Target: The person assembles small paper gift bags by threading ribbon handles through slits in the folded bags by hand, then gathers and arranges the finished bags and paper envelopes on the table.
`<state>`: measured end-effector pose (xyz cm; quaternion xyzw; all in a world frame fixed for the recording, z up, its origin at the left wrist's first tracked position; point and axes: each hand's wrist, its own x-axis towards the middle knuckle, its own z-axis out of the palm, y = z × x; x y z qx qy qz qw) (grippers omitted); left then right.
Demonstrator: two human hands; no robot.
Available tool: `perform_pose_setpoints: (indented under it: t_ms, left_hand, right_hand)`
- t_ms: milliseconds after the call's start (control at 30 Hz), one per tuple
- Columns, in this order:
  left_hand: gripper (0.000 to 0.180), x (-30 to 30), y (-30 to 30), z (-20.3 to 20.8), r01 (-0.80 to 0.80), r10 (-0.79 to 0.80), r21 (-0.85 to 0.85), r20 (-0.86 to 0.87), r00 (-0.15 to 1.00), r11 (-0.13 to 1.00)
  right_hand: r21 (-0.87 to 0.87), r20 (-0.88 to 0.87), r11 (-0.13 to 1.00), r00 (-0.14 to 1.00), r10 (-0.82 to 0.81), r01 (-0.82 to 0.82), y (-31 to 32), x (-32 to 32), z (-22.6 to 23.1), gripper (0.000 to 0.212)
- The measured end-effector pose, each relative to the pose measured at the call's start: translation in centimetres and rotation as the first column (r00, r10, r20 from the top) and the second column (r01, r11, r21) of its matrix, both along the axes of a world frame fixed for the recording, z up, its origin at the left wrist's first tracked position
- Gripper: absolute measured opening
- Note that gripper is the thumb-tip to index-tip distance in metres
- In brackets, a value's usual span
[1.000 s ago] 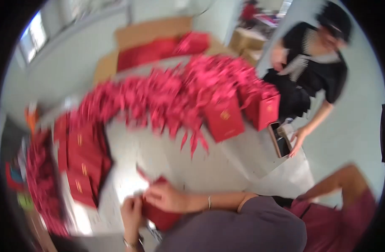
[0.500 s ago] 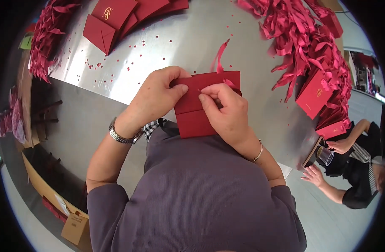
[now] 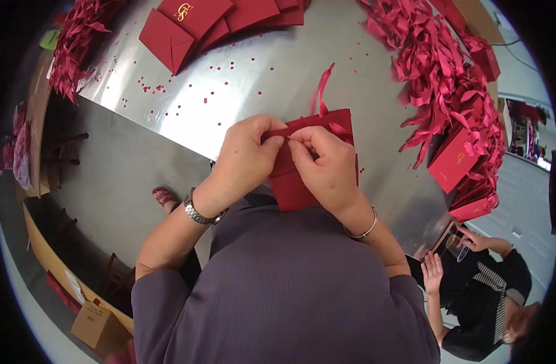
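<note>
A dark red paper gift bag (image 3: 295, 189) lies flat between my hands at the near edge of the metal table. My left hand (image 3: 251, 150) grips its upper left edge, thumb on top and fingers behind. Closed in a pinch, my right hand (image 3: 326, 159) rests over the bag's upper part, its thumb and forefinger tips close to my left thumb. A tiny red bit shows at those tips, probably a ribbon end, though too small to be sure. Past the bag's far edge a pink-red ribbon (image 3: 323, 97) sticks up. My right hand hides the middle of the bag.
Several flat red bags (image 3: 208, 21) are stacked at the far left of the metal table (image 3: 229, 106). Small red paper dots (image 3: 206, 99) are scattered about. Beribboned bags (image 3: 457, 158) pile up at right, more ribbons (image 3: 77, 45) at far left. A co-worker (image 3: 478, 291) is at the lower right.
My hands have come closer together, my left thumb now beside my right fingertips. The bag sits slightly further right and lower in view. The co-worker's hands have shifted.
</note>
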<state>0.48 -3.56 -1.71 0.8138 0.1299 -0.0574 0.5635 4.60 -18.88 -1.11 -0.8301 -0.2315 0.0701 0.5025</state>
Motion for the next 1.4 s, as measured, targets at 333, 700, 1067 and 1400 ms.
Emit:
perform_pose_setpoints:
  t_ms: [333,700,1067,1400]
  left_hand:
    - [0.016,-0.8,-0.7,0.0,-0.029,0.005,0.146,0.161,0.987,0.989]
    - [0.024,-1.2,-1.3,0.5,-0.004,-0.054,0.178,0.317,0.947,0.984]
    - [0.014,2.2,4.1,1.6,0.455,-0.463,0.092,0.238,0.854,0.886]
    - [0.008,4.3,3.8,2.7,0.517,-0.651,0.44,0.24,0.72,0.734]
  right_hand:
    - [0.083,-0.487,0.997,0.872,0.043,-0.003,-0.4,1.1,-0.1,0.007]
    - [-0.06,-0.325,0.997,0.945,0.022,-0.044,0.6,1.1,0.9,0.018]
    - [-0.121,-0.045,0.983,0.991,0.13,-0.134,0.0,0.3,1.5,0.019]
    - [-0.213,0.209,0.976,0.973,0.093,-0.048,-0.1,-0.3,0.7,0.027]
